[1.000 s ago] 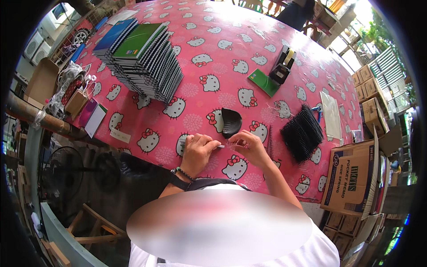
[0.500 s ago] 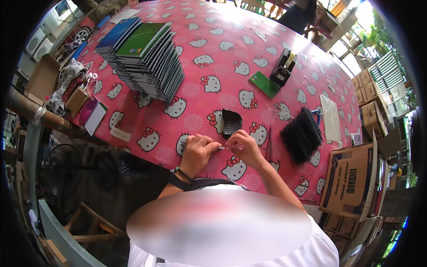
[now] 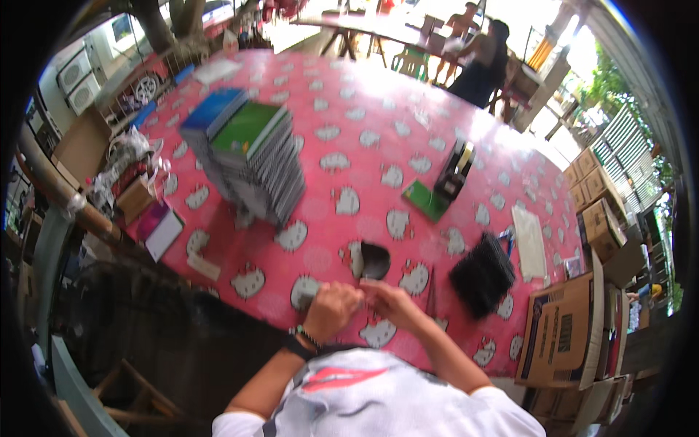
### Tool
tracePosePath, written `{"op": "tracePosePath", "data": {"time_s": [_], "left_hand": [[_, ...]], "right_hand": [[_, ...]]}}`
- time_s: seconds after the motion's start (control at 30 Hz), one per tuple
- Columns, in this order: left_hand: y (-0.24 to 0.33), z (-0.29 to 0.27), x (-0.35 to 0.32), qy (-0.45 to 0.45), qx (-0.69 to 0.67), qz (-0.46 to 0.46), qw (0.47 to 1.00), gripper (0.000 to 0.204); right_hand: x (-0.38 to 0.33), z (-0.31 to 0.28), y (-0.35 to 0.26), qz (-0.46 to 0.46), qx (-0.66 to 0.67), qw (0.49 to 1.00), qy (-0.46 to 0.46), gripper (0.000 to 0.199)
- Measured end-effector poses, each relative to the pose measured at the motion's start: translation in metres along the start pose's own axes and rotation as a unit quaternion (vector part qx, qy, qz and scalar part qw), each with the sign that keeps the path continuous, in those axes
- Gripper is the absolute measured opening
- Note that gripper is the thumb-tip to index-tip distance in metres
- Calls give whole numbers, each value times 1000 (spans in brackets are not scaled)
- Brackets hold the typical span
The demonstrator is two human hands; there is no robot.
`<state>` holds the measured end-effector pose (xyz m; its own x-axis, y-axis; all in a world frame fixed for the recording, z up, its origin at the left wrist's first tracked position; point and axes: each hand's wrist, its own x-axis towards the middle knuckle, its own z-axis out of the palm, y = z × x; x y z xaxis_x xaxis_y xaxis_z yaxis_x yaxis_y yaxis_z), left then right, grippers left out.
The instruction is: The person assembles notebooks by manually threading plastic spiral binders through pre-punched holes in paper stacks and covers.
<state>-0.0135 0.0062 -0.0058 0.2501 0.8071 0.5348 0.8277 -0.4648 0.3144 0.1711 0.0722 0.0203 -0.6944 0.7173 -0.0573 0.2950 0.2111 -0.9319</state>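
Both my hands meet at the near edge of the table, fingers nearly touching. My left hand (image 3: 331,312), with a dark band and beads at the wrist, is closed in a pinch. My right hand (image 3: 395,302) is also pinched, facing it. Whatever lies between the fingertips is small and blurred. Just beyond them sits a black curved, scoop-like piece (image 3: 376,260). A thin dark coil (image 3: 432,291) lies right of my right hand. Farther right is a pile of black spiral binding coils (image 3: 482,275).
Spiral notebooks (image 3: 249,131) stand in a tall stack at the left. A black tape dispenser (image 3: 455,171) rests by a green notebook (image 3: 426,201). Cardboard boxes (image 3: 557,331) flank the right edge of the pink patterned table (image 3: 313,182). Two people (image 3: 480,62) are at the far end.
My view has tipped up, so the table sits lower and more of the far end shows. My hands stay pinched together, slightly closer; the small pale piece between them no longer shows clearly.
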Motion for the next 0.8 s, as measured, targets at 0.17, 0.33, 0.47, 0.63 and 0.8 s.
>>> {"op": "tracePosePath", "data": {"time_s": [0.17,0.33,0.47,0.63,0.8], "left_hand": [[6,-12,3,-60,-18,-26,998,17],[4,-11,12,-35,-48,13,998,18],[-5,-8,1,-54,-38,7,998,19],[-2,-6,1,-47,-59,-9,997,13],[0,-16,0,-6,-51,-43,998,21]], "right_hand": [[25,-29,14,-20,-122,992,8,46],[64,-49,43,-83,-355,931,-13,72],[72,-43,33,-30,-402,908,-111,85],[74,-43,36,-8,-427,896,-124,91],[52,-48,46,-47,-245,968,-34,54]]}}
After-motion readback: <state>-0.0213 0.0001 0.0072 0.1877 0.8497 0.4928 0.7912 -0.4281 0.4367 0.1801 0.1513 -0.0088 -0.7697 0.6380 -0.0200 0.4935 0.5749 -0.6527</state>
